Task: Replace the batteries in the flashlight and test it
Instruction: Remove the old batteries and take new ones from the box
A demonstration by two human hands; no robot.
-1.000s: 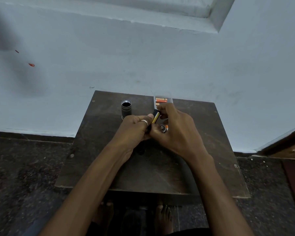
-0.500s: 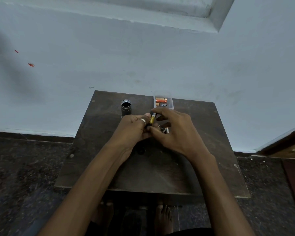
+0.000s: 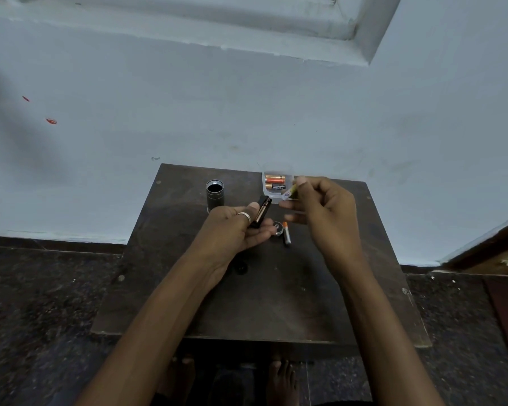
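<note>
Battery holder in one hand, a cell pinched in the other, above a dark wooden table (image 3: 276,303).

The left hand (image 3: 232,227) grips the black plastic battery holder (image 3: 261,212); the right hand (image 3: 320,206) pinches a small yellow-and-white cylindrical battery (image 3: 289,192). The dark ribbed metal flashlight tube (image 3: 215,194) stands upright near the far edge; an orange-tipped silver battery (image 3: 286,233) lies beside a round cap (image 3: 277,228), and a clear plastic tray (image 3: 267,187) holds copper-and-black cells.

A plain room in a home, seen from above a small, worn dark wooden table (image 3: 276,303) pushed against a pale blue painted wall (image 3: 247,112). The wall is scuffed, with a couple of small red marks (image 3: 51,121), and a painted ledge or frame (image 3: 276,27) runs along its top. The floor (image 3: 41,303) is dark speckled stone. A person's bare feet (image 3: 279,382) rest under the table. A brown wooden edge (image 3: 487,244), perhaps a door or furniture, shows at the right.
</note>
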